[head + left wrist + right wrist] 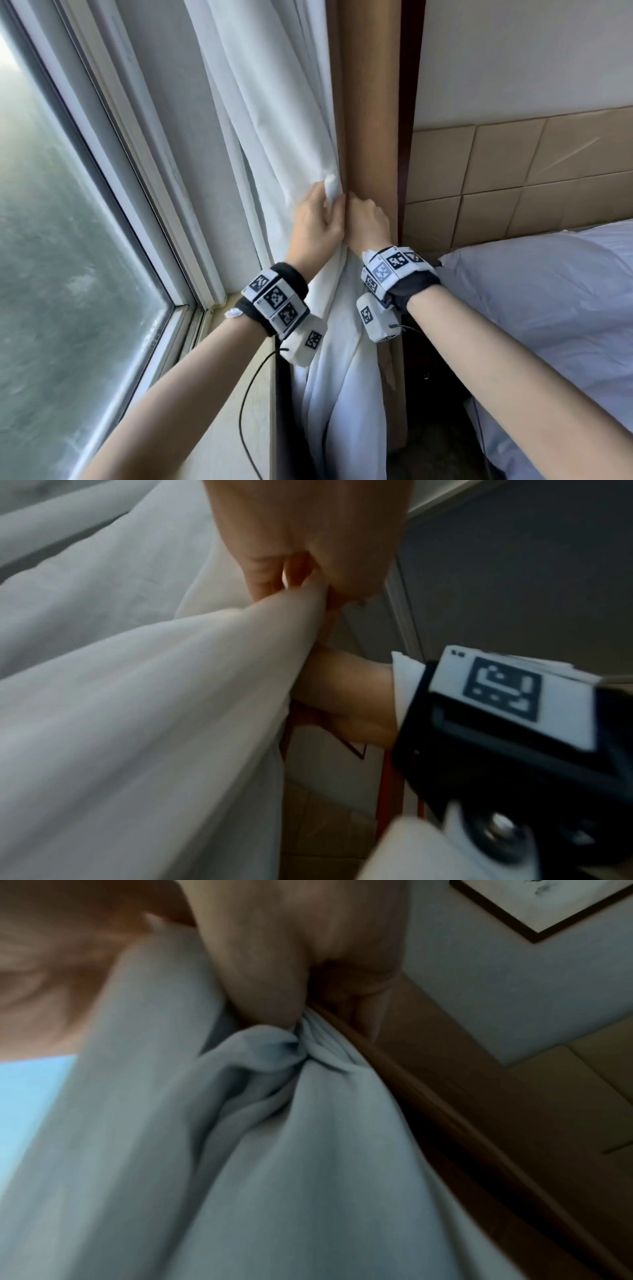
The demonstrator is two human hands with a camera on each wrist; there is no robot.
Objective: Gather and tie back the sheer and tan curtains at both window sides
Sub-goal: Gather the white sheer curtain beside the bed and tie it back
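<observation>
The white sheer curtain (274, 113) hangs beside the window, bunched into folds. My left hand (329, 202) grips a gathered wad of it at about mid height. Right next to it, my right hand (352, 202) is curled round the fabric where the sheer meets the tan curtain (371, 102). The left wrist view has my left hand (301, 588) pinching the sheer curtain (171, 696). In the right wrist view my right hand (301, 1015) holds twisted folds of sheer curtain (291, 1137) against the tan curtain (445, 1102). I cannot see a tieback.
The window glass (68, 240) and its white frame fill the left, with a sill (222, 411) below. A bed with a white pillow (548, 308) stands at the right under tan padded wall panels (513, 171). A dark wood trim (409, 102) runs behind the tan curtain.
</observation>
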